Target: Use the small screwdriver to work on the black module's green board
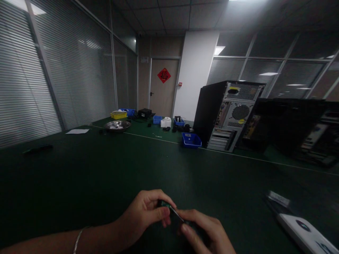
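Low in the middle of the head view, my left hand (144,213) pinches a small green circuit board (165,204) between thumb and fingers. Part of the board is hidden behind the fingers. A thin silvery rod (177,214) slants from the board's edge down to my right hand (205,229), whose thumb and forefinger close around its lower end. Whether the rod is a separate tool or part of the board, I cannot tell. Both hands are held close together above the dark green tabletop (106,176).
A white box-like device (307,233) lies at the right with a cable and label. A computer tower (230,116) stands at the back right. Nearby are a blue bin (191,140), a metal bowl (117,126), a yellow tray (118,115) and a dark tool (38,149) at the left.
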The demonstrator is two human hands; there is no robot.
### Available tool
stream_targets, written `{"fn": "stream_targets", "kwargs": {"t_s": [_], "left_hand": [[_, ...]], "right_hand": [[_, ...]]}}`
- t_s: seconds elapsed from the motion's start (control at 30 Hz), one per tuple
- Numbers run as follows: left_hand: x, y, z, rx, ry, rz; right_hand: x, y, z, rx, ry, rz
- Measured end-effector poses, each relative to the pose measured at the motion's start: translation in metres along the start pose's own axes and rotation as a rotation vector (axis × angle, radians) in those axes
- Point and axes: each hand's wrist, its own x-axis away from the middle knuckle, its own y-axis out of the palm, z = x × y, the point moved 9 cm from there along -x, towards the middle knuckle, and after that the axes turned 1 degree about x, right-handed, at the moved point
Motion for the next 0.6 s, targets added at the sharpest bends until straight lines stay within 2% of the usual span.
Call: {"fn": "stream_targets", "kwargs": {"t_s": [0.2, 0.37, 0.6], "left_hand": [[-0.001, -0.001, -0.001, -0.020, 0.003, 0.005], [0.002, 0.003, 0.008, -0.070, 0.029, 0.000], [0.000, 0.000, 0.004, -0.052, 0.020, -0.005]], "right_hand": [[0.009, -0.007, 0.010, 0.047, 0.081, 0.150], [0.008, -0.004, 0.001, -0.035, 0.085, 0.101], [0.003, -0.008, -0.005, -0.114, 0.069, 0.114]]}}
